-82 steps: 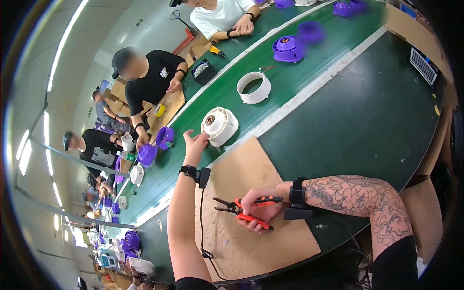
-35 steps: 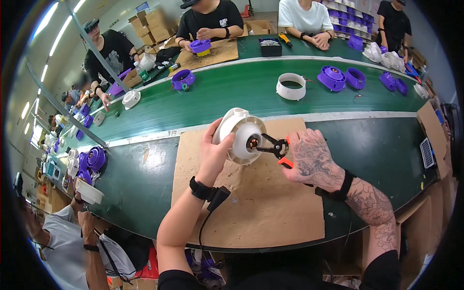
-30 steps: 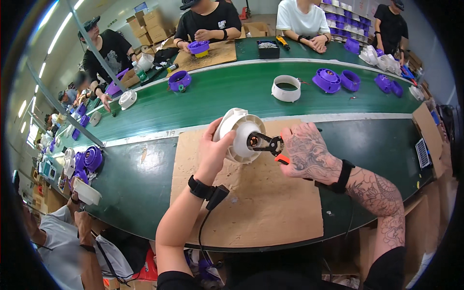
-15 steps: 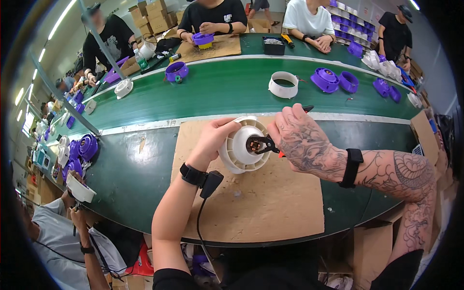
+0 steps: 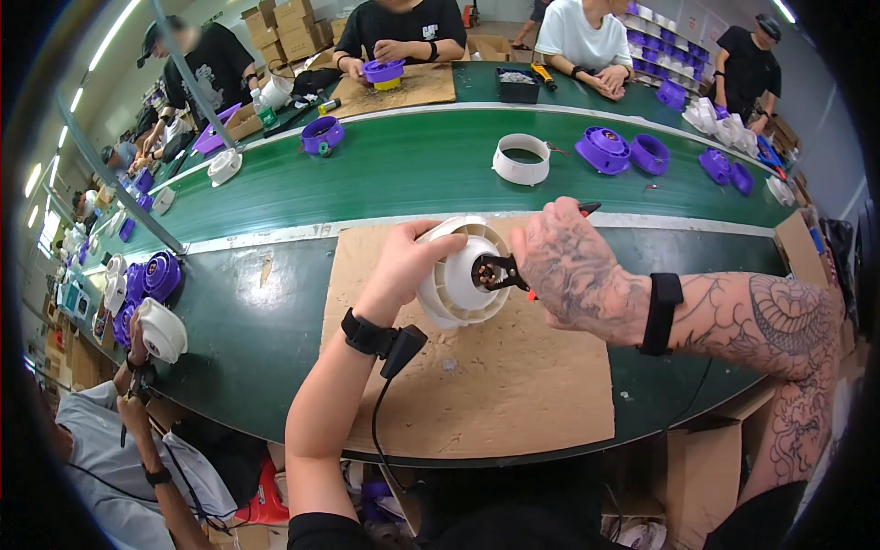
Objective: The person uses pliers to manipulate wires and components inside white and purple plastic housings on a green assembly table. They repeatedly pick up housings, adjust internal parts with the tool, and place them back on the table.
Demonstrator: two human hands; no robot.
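A round white plastic fan housing (image 5: 456, 291) with a ribbed rim is tilted above the cardboard sheet. My left hand (image 5: 410, 259) grips its left side, thumb lying across the rim. My right hand (image 5: 570, 261) is closed around a pair of pliers (image 5: 503, 272) with black jaws and bits of red on the handles. Their jaws reach into the dark opening at the housing's centre, beside copper-coloured parts (image 5: 485, 274). Whether the jaws pinch anything in there I cannot tell.
The cardboard sheet (image 5: 513, 394) lies on the green table. Beyond runs a green conveyor (image 5: 412, 174) carrying a white ring (image 5: 521, 171) and purple housings (image 5: 603, 149). Purple parts (image 5: 161, 275) are piled at left, where a nearby co-worker holds a white housing (image 5: 163, 332). Other people work across the belt.
My left thumb has slid further across the housing, which has turned slightly. Parts on the conveyor have shifted left. The co-worker at left has raised their white housing.
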